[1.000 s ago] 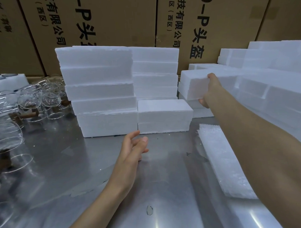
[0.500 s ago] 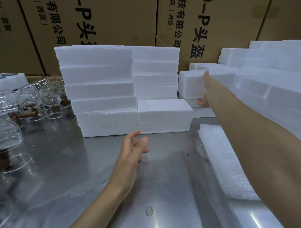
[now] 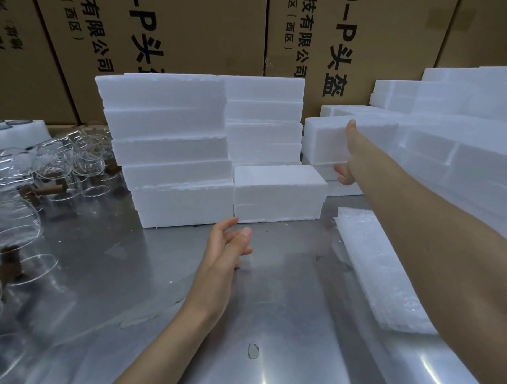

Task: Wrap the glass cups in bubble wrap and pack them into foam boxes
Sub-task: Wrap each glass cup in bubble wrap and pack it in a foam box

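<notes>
My right hand (image 3: 346, 155) reaches to the back right and grips a white foam box (image 3: 324, 141) that sits on top of a low pile, with fingers over its top edge and the thumb under its lower edge. My left hand (image 3: 229, 245) hovers over the steel table with relaxed, straight fingers and holds nothing, just in front of a single foam box (image 3: 278, 192). Several glass cups (image 3: 60, 168) with brown wooden handles lie at the left. A stack of bubble wrap sheets (image 3: 376, 268) lies at the right, under my right forearm.
Two tall stacks of foam boxes (image 3: 167, 148) stand in the middle at the back. More foam pieces (image 3: 455, 147) are piled at the right. Cardboard cartons (image 3: 194, 31) form a wall behind. The steel table (image 3: 285, 308) reflects light in front.
My right hand has slid further round the foam box, so its fingers lie over the top edge and the thumb under it. The left hand has stayed in place.
</notes>
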The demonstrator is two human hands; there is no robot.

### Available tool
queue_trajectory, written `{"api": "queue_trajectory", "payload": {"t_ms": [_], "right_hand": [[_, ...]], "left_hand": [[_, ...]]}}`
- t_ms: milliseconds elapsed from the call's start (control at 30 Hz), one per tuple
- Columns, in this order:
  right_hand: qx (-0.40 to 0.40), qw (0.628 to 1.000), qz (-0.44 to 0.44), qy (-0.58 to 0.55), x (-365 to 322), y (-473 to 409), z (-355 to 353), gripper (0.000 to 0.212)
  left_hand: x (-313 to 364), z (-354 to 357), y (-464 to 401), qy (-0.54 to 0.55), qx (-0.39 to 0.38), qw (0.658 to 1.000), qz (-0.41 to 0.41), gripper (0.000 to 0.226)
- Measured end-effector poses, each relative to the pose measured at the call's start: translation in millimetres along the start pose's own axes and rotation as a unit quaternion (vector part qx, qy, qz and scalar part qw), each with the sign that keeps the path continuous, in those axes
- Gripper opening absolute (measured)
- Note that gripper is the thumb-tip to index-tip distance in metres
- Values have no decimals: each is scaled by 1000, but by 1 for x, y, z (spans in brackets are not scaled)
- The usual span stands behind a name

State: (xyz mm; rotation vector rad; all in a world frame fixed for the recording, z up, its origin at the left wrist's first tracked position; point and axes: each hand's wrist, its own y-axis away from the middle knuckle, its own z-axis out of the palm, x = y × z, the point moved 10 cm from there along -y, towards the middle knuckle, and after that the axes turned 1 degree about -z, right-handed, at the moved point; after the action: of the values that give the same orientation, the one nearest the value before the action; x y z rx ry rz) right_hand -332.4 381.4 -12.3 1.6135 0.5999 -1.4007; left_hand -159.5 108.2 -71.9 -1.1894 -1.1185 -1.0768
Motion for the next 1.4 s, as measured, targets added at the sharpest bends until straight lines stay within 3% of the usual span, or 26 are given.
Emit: {"api": "queue_trajectory", "payload": {"t_ms": [67,167,267,300,367,433,533,667,767,867,1000,1133,1233,1300,1400], "right_hand": [[-21,1000,6,-10,1,6,0,64],[-31,998,7,-49,2,21,-1,44],[-26,996,-21,-86,3,51,-4,27],[-27,996,-33,-82,6,59,-4,30],[-31,997,-67,-26,17,79,-4,48],[-41,991,-123,39,26,104,-4,53],[-78,968,-210,117,48,141,-5,48],[-169,937,-220,212,95,182,10,26],[-219,911,-258,234,119,210,27,14],[-241,857,-334,310,136,231,36,14],[-257,853,-335,305,139,233,34,24],[-258,849,-336,315,139,230,35,24],[-261,847,-336,320,140,229,37,24],[-261,847,-335,319,140,228,38,24],[-263,847,-334,320,141,228,38,23]], "left_hand": [[0,0,1,2,-1,1000,-6,53],[-1,0,2,3,-4,1000,-14,54],[-3,-2,1,5,1,1000,-19,38],[-4,-3,0,6,4,1000,-20,33],[-5,-6,0,0,14,1000,-16,28],[-2,-7,1,-30,26,999,7,24],[4,-3,8,-123,19,991,49,24],[7,0,24,-220,2,972,85,30],[17,-3,43,-344,-12,929,135,30],[30,-6,59,-523,-40,835,165,29],[76,-50,78,-672,75,720,157,40],[139,-135,133,-631,300,683,214,45],[142,-196,161,-592,404,680,155,66],[132,-211,162,-584,404,693,121,75],[118,-207,154,-583,372,713,118,70]]}}
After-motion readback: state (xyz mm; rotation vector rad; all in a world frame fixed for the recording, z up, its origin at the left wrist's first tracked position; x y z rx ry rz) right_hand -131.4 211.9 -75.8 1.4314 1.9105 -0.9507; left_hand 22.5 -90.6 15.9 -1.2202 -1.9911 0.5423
